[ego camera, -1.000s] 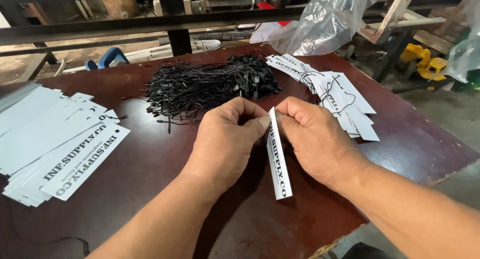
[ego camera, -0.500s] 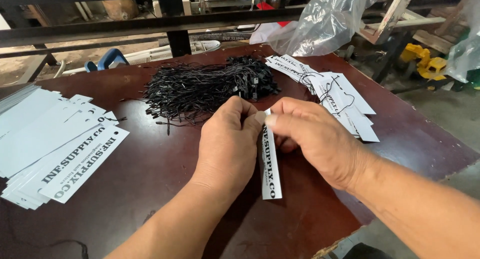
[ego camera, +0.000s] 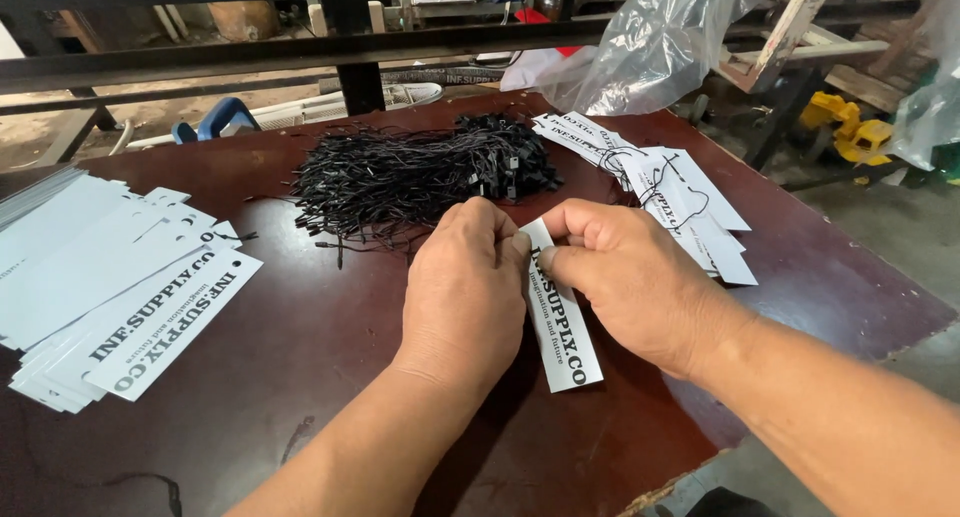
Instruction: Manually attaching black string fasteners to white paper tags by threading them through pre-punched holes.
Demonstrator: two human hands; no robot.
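Observation:
A long white paper tag point(ego camera: 562, 329) with black print lies flat on the dark brown table point(ego camera: 330, 377), its upper end pinched between both hands. My left hand point(ego camera: 465, 287) grips the tag's top from the left. My right hand point(ego camera: 625, 277) holds the same end from the right, fingers curled. Just beyond the hands lies a heap of black string fasteners point(ego camera: 420, 172). Whether a string is in my fingers is hidden.
A fanned stack of white printed tags point(ego camera: 110, 277) covers the table's left side. Tags with black strings attached point(ego camera: 670, 187) are piled at the right. A clear plastic bag point(ego camera: 650, 42) sits behind them. A dark metal rail point(ego camera: 300, 52) runs along the back.
The tag has turned from standing on edge to lying face up on the table. Both hands stayed at its top end and shifted slightly.

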